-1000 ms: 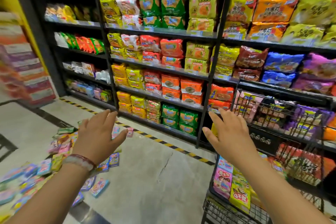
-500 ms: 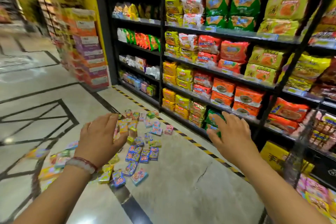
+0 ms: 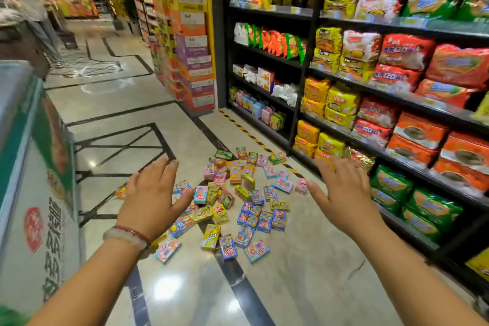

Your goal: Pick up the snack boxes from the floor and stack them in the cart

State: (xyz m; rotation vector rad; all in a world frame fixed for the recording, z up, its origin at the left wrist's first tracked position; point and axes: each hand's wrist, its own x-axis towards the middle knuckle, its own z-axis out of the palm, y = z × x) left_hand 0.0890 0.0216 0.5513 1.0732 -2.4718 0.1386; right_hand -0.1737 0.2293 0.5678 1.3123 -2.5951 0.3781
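The floor (image 3: pixel 169 296) was pale polished stone crossed by dark inlaid bands, with bright glints of overhead light on it in the lower middle of the frame. A yellow-and-black striped line (image 3: pixel 246 133) ran along the foot of the black shelving (image 3: pixel 307 71) that filled the right side, its tiers packed with noodle and snack packets. Beside its left end, at upper centre, stood a tall stack of cartons (image 3: pixel 194 58) in orange, purple and yellow. A chest freezer (image 3: pixel 34 180) with green and red markings occupied the left edge. The aisle receded, blurred, toward the upper left.
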